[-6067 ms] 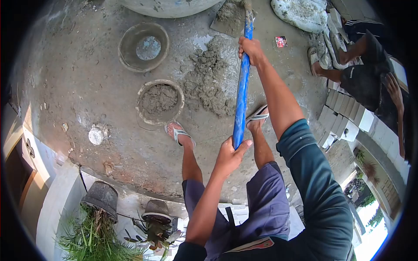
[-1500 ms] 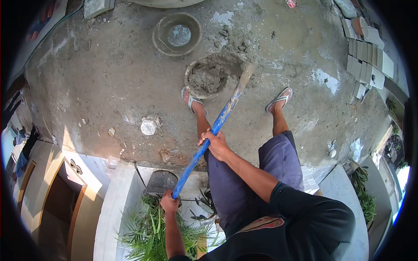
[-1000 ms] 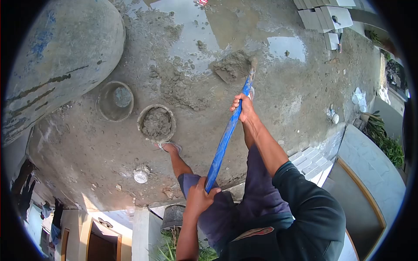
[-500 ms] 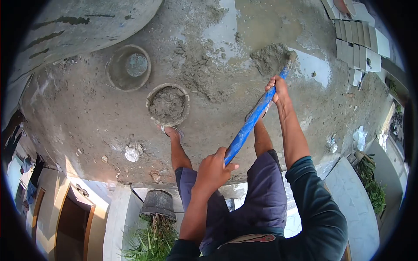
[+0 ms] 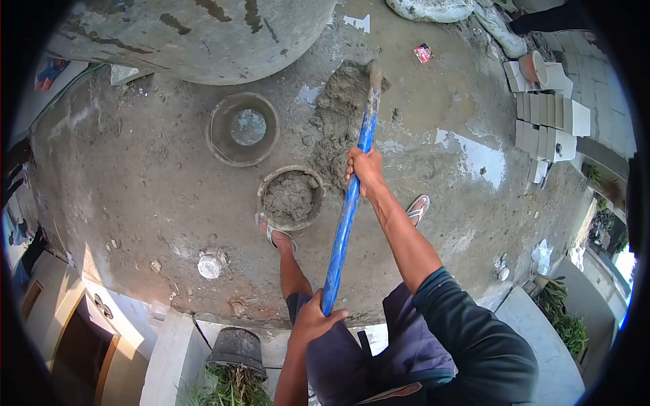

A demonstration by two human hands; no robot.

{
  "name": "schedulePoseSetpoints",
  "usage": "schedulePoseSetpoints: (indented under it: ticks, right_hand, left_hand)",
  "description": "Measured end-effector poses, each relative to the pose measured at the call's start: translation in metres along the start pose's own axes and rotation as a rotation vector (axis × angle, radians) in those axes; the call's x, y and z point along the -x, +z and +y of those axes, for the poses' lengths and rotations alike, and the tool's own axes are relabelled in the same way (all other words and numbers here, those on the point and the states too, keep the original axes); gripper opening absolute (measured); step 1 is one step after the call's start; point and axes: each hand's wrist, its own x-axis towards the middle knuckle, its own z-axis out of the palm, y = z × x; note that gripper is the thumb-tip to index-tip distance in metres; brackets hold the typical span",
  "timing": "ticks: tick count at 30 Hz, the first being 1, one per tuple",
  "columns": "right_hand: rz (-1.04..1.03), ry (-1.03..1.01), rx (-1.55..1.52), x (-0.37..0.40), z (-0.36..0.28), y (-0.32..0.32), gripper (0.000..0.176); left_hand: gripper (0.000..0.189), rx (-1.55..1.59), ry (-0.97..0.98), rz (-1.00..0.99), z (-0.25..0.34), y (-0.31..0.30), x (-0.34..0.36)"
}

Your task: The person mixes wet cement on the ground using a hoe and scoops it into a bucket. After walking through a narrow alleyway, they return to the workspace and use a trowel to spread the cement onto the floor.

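I hold a hoe point(image 5: 349, 203) by its long blue handle, which slants up and away from me. My right hand point(image 5: 366, 169) is wrapped round the middle of the handle. Near the handle's lower end, my left hand point(image 5: 317, 319) is closed on it, thumb stretched out to the side. The hoe's head is at a heap of wet grey mortar point(image 5: 342, 91), and its blade is mostly hidden there. Left of the handle stands a bucket point(image 5: 320, 211) filled with mortar, close to my left foot. Behind it is another bucket point(image 5: 218, 143) with a pale, wet-looking bottom.
A large rounded grey container point(image 5: 223, 51) fills the upper left. Stacked pale blocks point(image 5: 572, 118) and a small terracotta-coloured pot point(image 5: 533, 68) are at the right. Full sacks point(image 5: 433, 8) lie at the far edge. A potted plant point(image 5: 237, 348) is near my left arm. Shallow puddles wet the ground.
The hoe's head has swung leftward, from the right-hand puddle edge to the mortar heap beyond the buckets. Both hands keep their hold, and the view has shifted.
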Motion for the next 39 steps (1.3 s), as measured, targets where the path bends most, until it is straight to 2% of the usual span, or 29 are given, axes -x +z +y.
schedulePoseSetpoints:
  ticks: [2,4,5,8,15,18,21,23,24,25,26,27,28,30,31,33,34,36,37,39]
  right_hand:
    - [-0.04,-0.116,0.172,-0.056,-0.024,0.012,0.013]
    - [-0.056,-0.178,0.373,-0.097,-0.049,0.027,0.018]
    - [-0.055,-0.17,0.382,-0.105,-0.057,0.03,0.018]
    - [-0.087,-0.148,0.559,-0.094,-0.056,0.014,0.021]
    - [-0.183,-0.032,0.846,-0.045,-0.021,-0.032,0.019]
    - [-0.185,0.016,0.903,-0.031,0.002,-0.059,0.02]
    - [-0.165,0.156,0.875,-0.035,0.023,-0.084,0.016]
    - [-0.152,0.187,0.823,-0.045,0.023,-0.095,0.015]
    - [-0.14,0.205,0.775,-0.045,0.02,-0.102,0.015]
    - [-0.157,0.209,0.798,-0.056,0.024,-0.11,0.016]
    - [-0.169,0.207,0.819,-0.068,0.027,-0.114,0.017]
    - [-0.183,0.208,0.826,-0.07,0.027,-0.112,0.017]
    - [-0.184,0.21,0.825,-0.066,0.026,-0.111,0.014]
    - [-0.198,0.232,0.84,-0.052,0.027,-0.112,0.013]
    - [-0.181,0.217,0.84,-0.045,0.026,-0.109,0.013]
    - [-0.161,0.197,0.838,-0.047,0.019,-0.1,0.012]
    - [-0.136,0.21,0.829,-0.053,0.016,-0.099,0.013]
    - [-0.095,0.279,0.83,-0.046,0.022,-0.112,0.014]
    - [-0.112,0.278,0.83,-0.055,0.016,-0.111,0.015]
    - [-0.126,0.253,0.825,-0.059,0.011,-0.104,0.016]
  left_hand:
    - [0.043,0.45,-0.14,-0.101,0.023,0.02,-0.046]
    - [0.036,0.562,-0.091,0.019,0.052,0.051,-0.082]
    - [0.036,0.571,-0.099,0.017,0.06,0.065,-0.088]
    - [0.034,0.74,-0.05,0.089,0.074,0.112,-0.069]
    - [0.031,1.269,-0.324,-0.096,0.095,0.18,-0.004]
    - [0.031,1.248,-0.334,-0.064,0.102,0.2,0.02]
    - [0.031,1.286,-0.378,-0.132,0.115,0.195,0.037]
    - [0.035,1.123,-0.223,-0.321,0.119,0.182,0.027]
    - [0.047,1.142,-0.194,-0.523,0.109,0.169,0.018]
    - [0.061,0.972,-0.296,-0.62,0.093,0.153,0.003]
    - [0.059,0.788,-0.152,-0.609,0.08,0.128,-0.018]
    - [0.071,0.601,-0.05,-0.243,0.057,0.113,-0.046]
    - [0.08,0.471,-0.084,0.057,0.048,0.076,-0.073]
    - [0.081,0.104,-0.062,0.783,-0.044,0.028,-0.154]
    - [0.081,-0.019,-0.14,1.013,-0.074,-0.003,-0.182]
    - [0.057,0.369,-0.294,1.129,-0.12,-0.033,-0.229]
    - [0.057,0.371,-0.292,1.126,-0.117,-0.044,-0.238]
    - [0.031,1.345,-0.162,0.49,-0.121,-0.046,-0.219]
    - [0.031,1.348,-0.176,0.487,-0.113,-0.051,-0.209]
    - [0.025,1.281,-0.078,0.577,-0.082,-0.072,-0.196]
